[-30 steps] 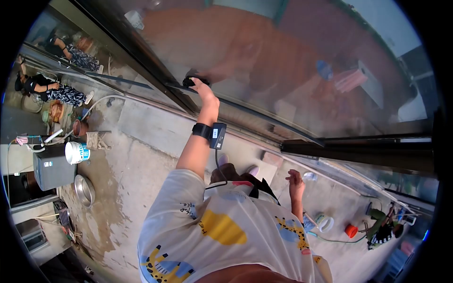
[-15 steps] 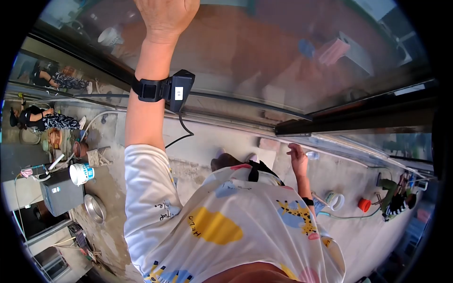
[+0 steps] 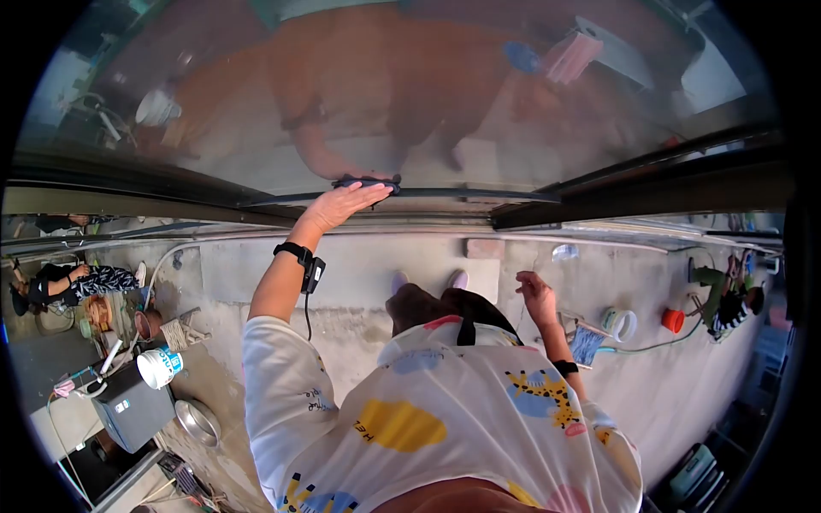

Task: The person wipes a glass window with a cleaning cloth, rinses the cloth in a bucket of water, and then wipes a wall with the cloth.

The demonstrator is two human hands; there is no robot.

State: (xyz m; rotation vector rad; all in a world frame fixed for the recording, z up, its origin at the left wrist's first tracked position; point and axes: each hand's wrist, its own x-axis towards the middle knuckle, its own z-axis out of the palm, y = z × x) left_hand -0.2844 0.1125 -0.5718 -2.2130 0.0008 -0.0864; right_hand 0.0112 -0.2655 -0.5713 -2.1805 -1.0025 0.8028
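My left hand [image 3: 349,205] lies with its fingers straight and pressed together over a dark cloth [image 3: 368,181], holding it against the glass pane [image 3: 410,111] just above the lower frame bar. The cloth is bunched, and its edges stick out beyond my fingers. A strap with a small black box [image 3: 313,272] and a cable sits around that wrist. My right hand [image 3: 536,299] hangs beside my body, away from the glass, with nothing in it and its fingers loosely bent and apart.
A brick [image 3: 485,249] lies at the foot of the glass. At left are a white bucket [image 3: 160,368], a metal basin [image 3: 198,422], a grey box [image 3: 135,412] and a seated person [image 3: 85,280]. At right are a pale bucket [image 3: 620,324], a red bucket [image 3: 673,321] and another person [image 3: 731,303].
My left hand has come down the glass from the top of the view to the lower frame bar, and the dark cloth under it now shows. My right hand stays about where it was.
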